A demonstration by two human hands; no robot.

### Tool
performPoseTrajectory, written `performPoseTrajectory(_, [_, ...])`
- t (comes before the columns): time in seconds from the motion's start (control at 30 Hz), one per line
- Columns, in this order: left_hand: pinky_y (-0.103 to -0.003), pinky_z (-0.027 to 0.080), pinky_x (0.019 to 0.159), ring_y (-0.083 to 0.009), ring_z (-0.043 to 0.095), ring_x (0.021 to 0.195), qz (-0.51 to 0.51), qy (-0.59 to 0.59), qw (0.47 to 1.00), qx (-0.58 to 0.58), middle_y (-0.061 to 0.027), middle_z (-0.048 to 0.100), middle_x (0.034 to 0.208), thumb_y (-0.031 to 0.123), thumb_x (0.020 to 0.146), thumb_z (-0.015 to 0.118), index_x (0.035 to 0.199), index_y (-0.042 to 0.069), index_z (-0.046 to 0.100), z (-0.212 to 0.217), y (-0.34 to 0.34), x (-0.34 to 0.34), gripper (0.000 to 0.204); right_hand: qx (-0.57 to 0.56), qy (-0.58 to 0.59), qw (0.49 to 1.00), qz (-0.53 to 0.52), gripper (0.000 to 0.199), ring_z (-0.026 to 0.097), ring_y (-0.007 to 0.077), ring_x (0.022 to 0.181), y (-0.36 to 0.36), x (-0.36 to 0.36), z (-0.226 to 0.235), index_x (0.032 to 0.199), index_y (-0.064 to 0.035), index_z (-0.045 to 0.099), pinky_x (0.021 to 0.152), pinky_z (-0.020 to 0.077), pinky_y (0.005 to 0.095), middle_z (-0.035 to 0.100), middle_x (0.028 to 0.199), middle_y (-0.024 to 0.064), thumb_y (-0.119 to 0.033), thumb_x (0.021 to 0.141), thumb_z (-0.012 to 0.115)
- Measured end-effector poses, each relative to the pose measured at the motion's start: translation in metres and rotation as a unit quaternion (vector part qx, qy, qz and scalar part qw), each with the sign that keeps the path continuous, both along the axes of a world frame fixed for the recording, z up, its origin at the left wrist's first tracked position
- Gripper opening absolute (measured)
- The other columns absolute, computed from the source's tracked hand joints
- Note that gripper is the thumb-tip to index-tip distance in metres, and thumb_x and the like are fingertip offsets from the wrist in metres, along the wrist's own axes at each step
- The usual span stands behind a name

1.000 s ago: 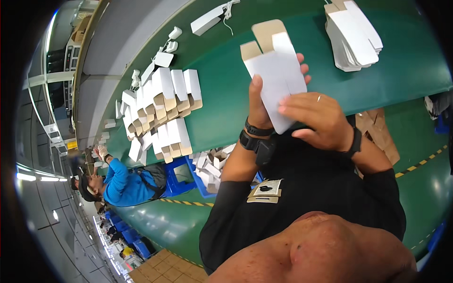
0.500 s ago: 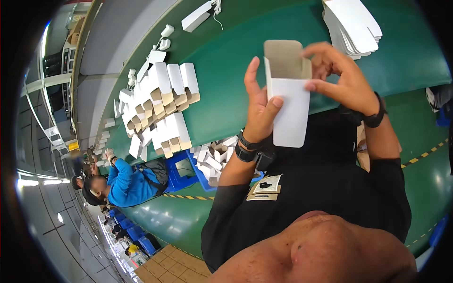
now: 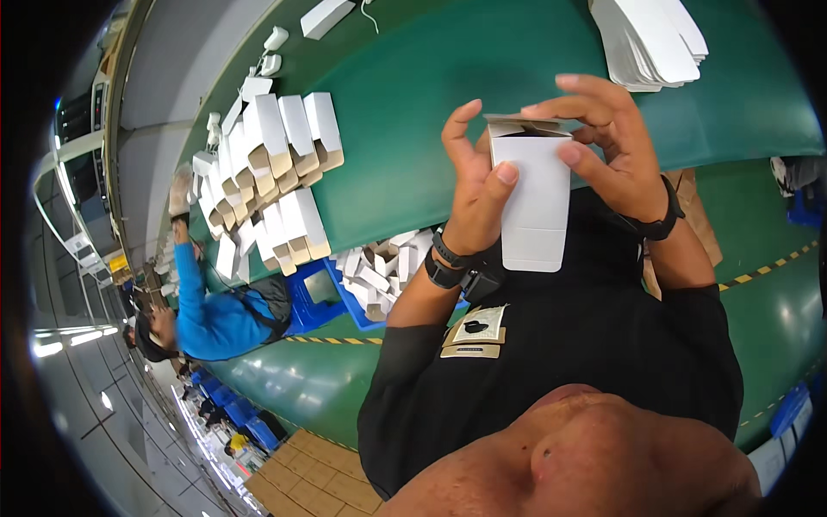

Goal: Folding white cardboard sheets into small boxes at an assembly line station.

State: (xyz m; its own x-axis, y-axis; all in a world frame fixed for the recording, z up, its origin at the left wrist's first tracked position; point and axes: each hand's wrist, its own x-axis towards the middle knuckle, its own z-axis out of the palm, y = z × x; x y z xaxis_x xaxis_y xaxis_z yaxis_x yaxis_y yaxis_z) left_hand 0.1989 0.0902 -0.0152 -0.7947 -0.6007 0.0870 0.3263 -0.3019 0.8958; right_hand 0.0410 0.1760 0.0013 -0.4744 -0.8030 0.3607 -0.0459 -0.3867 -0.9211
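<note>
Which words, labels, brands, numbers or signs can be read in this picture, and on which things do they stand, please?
None can be read.
Badge on the black shirt: small marks on its lower strip, too small to read.
White box being held: no print shows on its front.
Stack of flat white cartons: no print shows on the top one.

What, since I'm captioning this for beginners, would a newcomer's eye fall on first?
Right of centre, the left hand grips a white box, the right hand at its top flap. Left of it, white cartons cluster on the green table. At far left, a co-worker's blue sleeve stands out.
</note>
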Motion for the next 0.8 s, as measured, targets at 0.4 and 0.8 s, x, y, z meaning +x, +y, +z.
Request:
performPoseTrajectory(0.4, [-0.043,0.040,0.103,-0.0299,0.048,0.125,-0.039,-0.041,0.958,-0.281,-0.0255,0.043,0.140,0.021,0.096,0.061,0.150,0.009,0.009,-0.002,-0.010,0.005,0.077,0.113,-0.005,0.982,0.151,0.014,0.060,0.0149,0.100,-0.002,-0.024,0.017,0.102,0.0001,0.068,0.076,0.0530,0.0260,0.061,0.108,0.0095,-0.002,0.089,0.063])
performPoseTrajectory(0.8, [-0.039,0.043,0.097,-0.0242,0.050,0.115,-0.040,0.002,0.993,-0.113,-0.0230,0.046,0.135,0.014,0.100,0.050,0.136,0.011,0.031,0.002,-0.006,0.010,0.041,0.144,-0.027,0.964,0.221,0.016,0.061,0.0149,0.097,-0.005,-0.033,0.021,0.104,0.0003,0.068,0.075,0.0531,0.0261,0.061,0.110,0.0097,-0.009,0.090,0.066])
